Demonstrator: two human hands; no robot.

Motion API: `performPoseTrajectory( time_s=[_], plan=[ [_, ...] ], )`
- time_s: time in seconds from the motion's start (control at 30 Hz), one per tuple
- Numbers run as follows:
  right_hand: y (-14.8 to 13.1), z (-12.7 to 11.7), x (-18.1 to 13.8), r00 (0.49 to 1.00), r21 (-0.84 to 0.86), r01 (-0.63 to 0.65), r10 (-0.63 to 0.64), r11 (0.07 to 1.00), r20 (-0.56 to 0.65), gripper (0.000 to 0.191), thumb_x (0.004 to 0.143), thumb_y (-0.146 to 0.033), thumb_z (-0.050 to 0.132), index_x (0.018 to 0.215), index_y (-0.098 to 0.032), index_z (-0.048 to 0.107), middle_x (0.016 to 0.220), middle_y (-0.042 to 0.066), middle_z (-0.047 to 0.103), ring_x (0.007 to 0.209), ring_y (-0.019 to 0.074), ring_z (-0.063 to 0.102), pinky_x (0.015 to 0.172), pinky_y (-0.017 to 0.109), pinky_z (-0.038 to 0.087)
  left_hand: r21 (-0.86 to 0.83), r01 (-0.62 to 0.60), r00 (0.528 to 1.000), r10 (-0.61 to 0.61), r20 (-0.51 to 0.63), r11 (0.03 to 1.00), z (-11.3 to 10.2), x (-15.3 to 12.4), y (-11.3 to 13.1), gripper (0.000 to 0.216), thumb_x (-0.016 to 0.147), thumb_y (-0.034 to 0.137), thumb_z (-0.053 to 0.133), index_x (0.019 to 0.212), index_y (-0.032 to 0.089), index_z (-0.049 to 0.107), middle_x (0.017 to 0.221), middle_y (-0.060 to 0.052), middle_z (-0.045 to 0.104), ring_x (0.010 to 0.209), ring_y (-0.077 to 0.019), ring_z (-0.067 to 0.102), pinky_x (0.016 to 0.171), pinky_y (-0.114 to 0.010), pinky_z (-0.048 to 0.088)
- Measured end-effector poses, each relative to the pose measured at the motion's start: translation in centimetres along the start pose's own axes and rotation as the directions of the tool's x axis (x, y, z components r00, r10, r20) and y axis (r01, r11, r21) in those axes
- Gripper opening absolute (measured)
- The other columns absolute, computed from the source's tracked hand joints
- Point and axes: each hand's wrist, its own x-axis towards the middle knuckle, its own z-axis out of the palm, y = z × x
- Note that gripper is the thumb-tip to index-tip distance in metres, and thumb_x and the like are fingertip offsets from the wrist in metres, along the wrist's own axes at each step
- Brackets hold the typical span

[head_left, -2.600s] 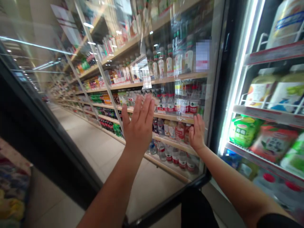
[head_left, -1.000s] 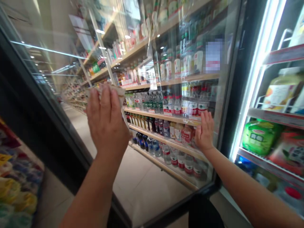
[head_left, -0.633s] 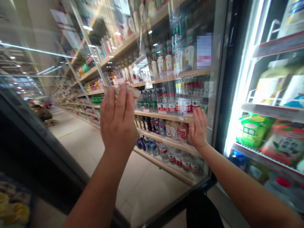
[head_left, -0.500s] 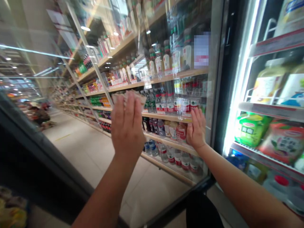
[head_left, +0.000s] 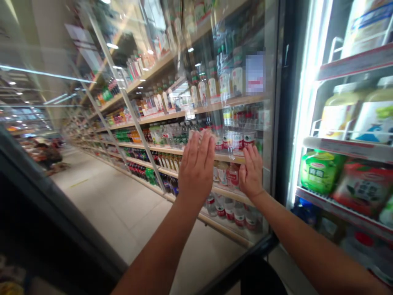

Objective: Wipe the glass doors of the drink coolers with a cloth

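A clear glass door (head_left: 172,250) in a dark frame stands swung out beside a lit drinks cooler. My left hand (head_left: 196,172) lies flat on the pane, its fingers together and pointing up, holding a pale cloth (head_left: 190,134) against the glass. Most of the cloth is hidden beneath the hand; only a crumpled edge shows around the fingertips. Lower and to the right, near the frame, my right hand (head_left: 252,174) rests open on the glass with nothing in it.
Through the pane I see wooden shelves (head_left: 172,114) of bottled drinks and a tiled floor (head_left: 101,209). At right, the cooler's wire shelves (head_left: 340,145) hold bottles, a green pouch (head_left: 317,172) and a red pouch (head_left: 359,184). A crouching person (head_left: 46,153) is far left.
My left hand and the cloth have slid right and slightly down across the glass, closer to my right hand. The right hand stays on the pane in nearly the same place.
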Motion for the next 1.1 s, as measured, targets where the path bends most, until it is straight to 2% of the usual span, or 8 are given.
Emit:
performPoseTrajectory(
  time_s=[0.1,0.23,0.4,0.53,0.67,0.83,1.0,1.1],
  plan=[
    [-1.8,-0.9,0.7,1.000,0.038,0.007,-0.008,0.999,0.025,0.066,0.097,-0.019,0.037,0.159,-0.026,0.014,0.163,0.010,0.027,0.153,0.0258,0.021,0.122,0.056,0.025,-0.102,0.020,0.999,-0.017,0.030,0.995,0.6,-0.1,1.5,0.058,0.099,0.022,0.039,0.155,0.014,0.025,0.158,-0.013,0.034,0.153,-0.0268,0.016,0.124,-0.050,0.025],
    [-6.2,-1.2,2.6,0.974,0.108,0.142,-0.158,0.984,0.164,0.069,0.099,-0.026,0.032,0.160,-0.025,0.000,0.166,0.008,0.019,0.154,0.0236,0.016,0.125,0.052,0.020,-0.269,0.042,0.997,-0.024,0.069,0.962,0.4,-0.1,2.0,0.068,0.102,0.045,0.031,0.158,0.015,0.008,0.161,-0.016,0.028,0.153,-0.0265,0.013,0.124,-0.049,0.023],
    [-9.6,0.2,2.1,0.959,0.036,0.142,-0.146,0.989,0.242,0.073,0.100,-0.024,0.036,0.160,-0.024,-0.006,0.166,0.007,0.021,0.155,0.0212,0.008,0.125,0.049,0.022,-0.271,0.000,1.000,0.006,0.018,0.963,-1.8,-2.8,1.2,0.068,0.101,0.040,0.033,0.159,0.016,0.004,0.163,-0.019,0.018,0.152,-0.0284,0.017,0.120,-0.050,0.030],
    [-8.6,0.2,-0.2,0.950,0.007,0.232,-0.229,0.973,0.214,0.076,0.096,-0.017,0.042,0.160,-0.020,0.002,0.164,0.011,0.026,0.155,0.0229,0.011,0.125,0.049,0.020,0.081,0.078,0.997,-0.080,0.016,0.994,-4.8,-6.5,-0.4,0.068,0.093,0.025,0.055,0.155,0.020,0.028,0.156,-0.013,0.038,0.152,-0.0278,0.018,0.125,-0.049,0.016],
    [-6.2,0.2,2.1,0.940,-0.012,0.288,-0.280,0.958,0.197,0.077,0.094,-0.018,0.043,0.160,-0.024,0.005,0.165,0.011,0.022,0.154,0.0248,0.019,0.124,0.053,0.018,0.318,0.133,0.988,-0.150,0.027,0.939,-6.5,-8.5,-2.7,0.067,0.091,0.030,0.061,0.152,0.018,0.036,0.154,-0.012,0.040,0.153,-0.0272,0.013,0.127,-0.048,0.002],
    [-5.0,0.6,5.0,0.996,-0.085,0.058,-0.051,0.995,0.073,0.074,0.092,-0.017,0.039,0.160,-0.024,0.010,0.165,0.013,0.020,0.152,0.0288,0.023,0.120,0.059,0.025,0.370,0.141,0.984,-0.171,0.050,0.918,-6.0,-9.5,-4.4,0.069,0.094,0.035,0.058,0.154,0.019,0.030,0.156,-0.009,0.036,0.152,-0.0273,0.011,0.127,-0.049,0.003],
    [-3.5,0.0,0.9,0.980,-0.098,0.183,-0.174,0.978,0.094,0.077,0.091,-0.016,0.043,0.160,-0.021,0.009,0.164,0.015,0.025,0.152,0.0279,0.024,0.120,0.055,0.027,0.385,0.148,0.984,-0.175,0.035,0.911,-5.8,-9.7,-4.4,0.069,0.094,0.035,0.058,0.155,0.019,0.029,0.155,-0.008,0.038,0.153,-0.0250,0.009,0.127,-0.047,0.000],
    [-2.3,-0.6,1.5,0.978,-0.158,0.186,-0.167,0.970,0.126,0.076,0.091,-0.017,0.045,0.160,-0.022,0.013,0.161,0.015,0.031,0.150,0.0269,0.029,0.121,0.054,0.023,0.384,0.136,0.987,-0.161,0.032,0.913,-5.9,-9.6,-4.5,0.071,0.093,0.034,0.059,0.155,0.018,0.028,0.155,-0.009,0.039,0.153,-0.0257,0.008,0.127,-0.048,0.001]
  ],
)
